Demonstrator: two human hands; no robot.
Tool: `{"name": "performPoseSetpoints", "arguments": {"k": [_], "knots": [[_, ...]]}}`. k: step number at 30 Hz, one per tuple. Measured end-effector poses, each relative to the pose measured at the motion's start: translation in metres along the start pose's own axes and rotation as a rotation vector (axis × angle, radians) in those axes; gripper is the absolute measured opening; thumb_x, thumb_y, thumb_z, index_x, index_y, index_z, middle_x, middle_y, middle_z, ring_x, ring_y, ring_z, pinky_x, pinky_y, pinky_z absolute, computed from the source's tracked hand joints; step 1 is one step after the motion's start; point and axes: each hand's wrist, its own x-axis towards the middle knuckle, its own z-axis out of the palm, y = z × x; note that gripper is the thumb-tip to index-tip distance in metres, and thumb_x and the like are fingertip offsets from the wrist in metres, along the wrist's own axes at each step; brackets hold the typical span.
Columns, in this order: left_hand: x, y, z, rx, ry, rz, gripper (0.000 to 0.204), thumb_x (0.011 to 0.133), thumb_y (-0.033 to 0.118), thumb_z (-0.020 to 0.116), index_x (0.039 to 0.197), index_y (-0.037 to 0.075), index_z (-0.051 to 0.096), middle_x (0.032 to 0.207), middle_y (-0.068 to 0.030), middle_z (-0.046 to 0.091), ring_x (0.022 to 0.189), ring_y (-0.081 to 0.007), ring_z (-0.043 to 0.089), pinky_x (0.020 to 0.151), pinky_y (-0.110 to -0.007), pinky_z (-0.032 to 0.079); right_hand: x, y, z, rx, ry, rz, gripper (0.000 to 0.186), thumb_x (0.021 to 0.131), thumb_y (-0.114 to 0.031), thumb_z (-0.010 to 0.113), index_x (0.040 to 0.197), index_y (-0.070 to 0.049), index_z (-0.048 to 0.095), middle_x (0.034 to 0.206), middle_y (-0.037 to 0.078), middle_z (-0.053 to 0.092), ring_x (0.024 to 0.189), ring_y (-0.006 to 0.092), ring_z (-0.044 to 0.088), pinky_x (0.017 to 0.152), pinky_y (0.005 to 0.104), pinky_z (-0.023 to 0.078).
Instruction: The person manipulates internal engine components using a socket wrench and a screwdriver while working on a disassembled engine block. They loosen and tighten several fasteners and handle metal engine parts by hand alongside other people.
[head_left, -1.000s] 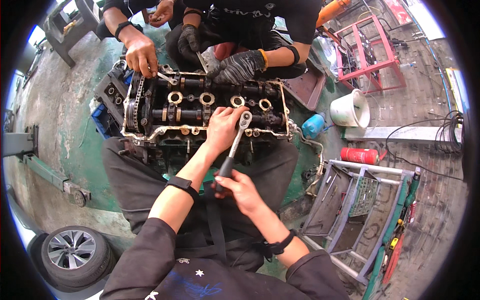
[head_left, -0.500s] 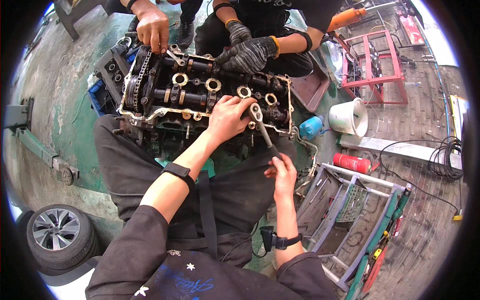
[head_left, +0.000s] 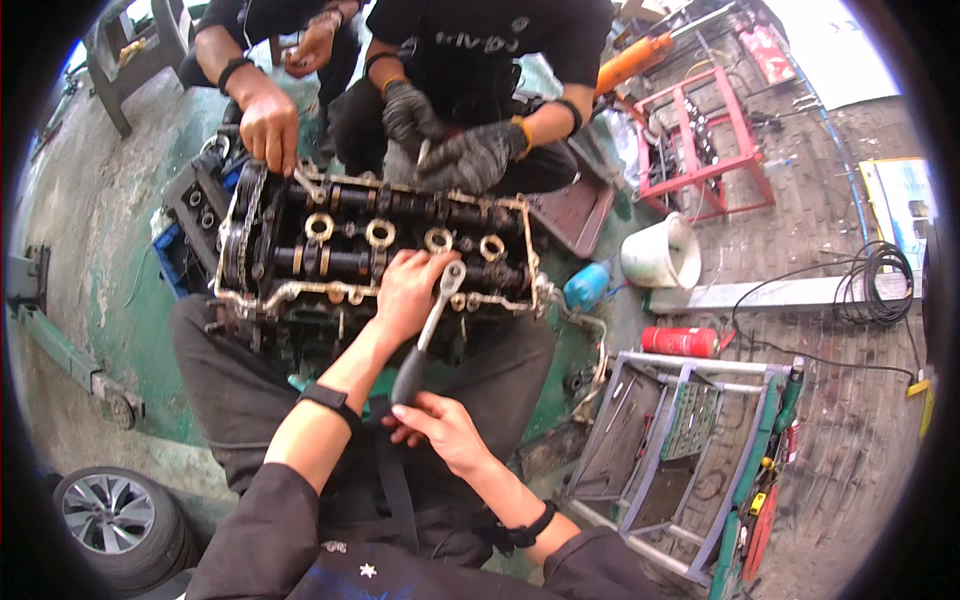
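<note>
The opened engine cylinder head [head_left: 300, 255], with dark camshafts, pale round rings and a timing chain, lies across the middle of the view. My left hand [head_left: 405, 295] is curled at the near right of its top, around the head of a silver ratchet [head_left: 433, 320]. My right hand [head_left: 435, 430] grips the ratchet's black handle lower down, over my lap. A co-worker's bare hand [head_left: 268, 130] holds a small wrench [head_left: 308, 185] at the far left of the engine. Another co-worker's gloved hands [head_left: 470, 160] hold a metal piece, partly hidden, above the far edge.
Around the engine are a valve cover [head_left: 190, 200], tray [head_left: 575, 230], blue container [head_left: 587, 287], white bucket [head_left: 650, 258] and red frame [head_left: 705, 135]. At right lie an extinguisher [head_left: 680, 340], coiled cable [head_left: 880, 320] and metal step frame [head_left: 670, 470]; a wheel [head_left: 110, 510] lies lower left.
Since half a second ago, my right hand has swung the ratchet handle leftward and down, near its angle of a second ago. My left hand stays at the ratchet's head.
</note>
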Motion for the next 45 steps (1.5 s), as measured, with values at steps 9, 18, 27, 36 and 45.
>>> {"name": "performPoseSetpoints", "arguments": {"k": [9,18,27,36,45], "knots": [[0.004,0.006,-0.007,-0.081,0.045,-0.039,0.039,0.065,0.008,0.069,0.103,0.009,0.062,0.076,-0.0085,0.061,0.075,-0.0316,0.059,0.073,-0.039,0.048,-0.040,-0.005,-0.098,-0.043,0.364,-0.100,0.024,0.088,-0.022,0.060,0.091,0.001,0.064,0.082,0.013,0.069,0.069,0.0188,0.066,0.064,0.0276,0.050],[0.005,0.004,-0.005,-0.065,0.040,-0.031,0.038,0.063,0.010,0.071,0.100,0.012,0.064,0.080,-0.0056,0.064,0.075,-0.0264,0.061,0.074,-0.036,0.048,-0.016,0.012,-0.066,-0.037,0.373,-0.038,0.033,0.090,-0.029,0.055,0.096,0.003,0.062,0.079,0.016,0.068,0.065,0.0214,0.066,0.061,0.0271,0.051],[0.003,0.001,-0.001,-0.032,0.002,-0.052,0.031,0.070,0.019,0.073,0.099,0.012,0.064,0.079,-0.0075,0.064,0.075,-0.0292,0.061,0.072,-0.037,0.048,0.008,0.011,0.005,0.042,0.001,-0.031,0.025,0.095,-0.029,0.056,0.097,-0.004,0.058,0.079,0.008,0.067,0.065,0.0141,0.063,0.060,0.0245,0.048],[0.004,0.004,-0.006,-0.080,0.029,-0.032,0.040,0.064,0.010,0.070,0.103,0.008,0.060,0.078,-0.0086,0.060,0.076,-0.0292,0.060,0.074,-0.038,0.046,-0.043,-0.016,-0.100,-0.073,0.308,-0.063,0.024,0.089,-0.023,0.061,0.094,0.000,0.062,0.075,0.009,0.066,0.066,0.0172,0.065,0.061,0.0277,0.050],[0.006,0.004,-0.004,-0.064,0.051,-0.029,0.035,0.065,0.011,0.071,0.098,0.010,0.063,0.080,-0.0069,0.064,0.077,-0.0269,0.061,0.076,-0.037,0.047,-0.011,0.000,-0.082,-0.257,0.200,0.022,0.028,0.090,-0.025,0.060,0.094,0.002,0.063,0.081,0.013,0.069,0.070,0.0186,0.066,0.064,0.0272,0.050]]}}
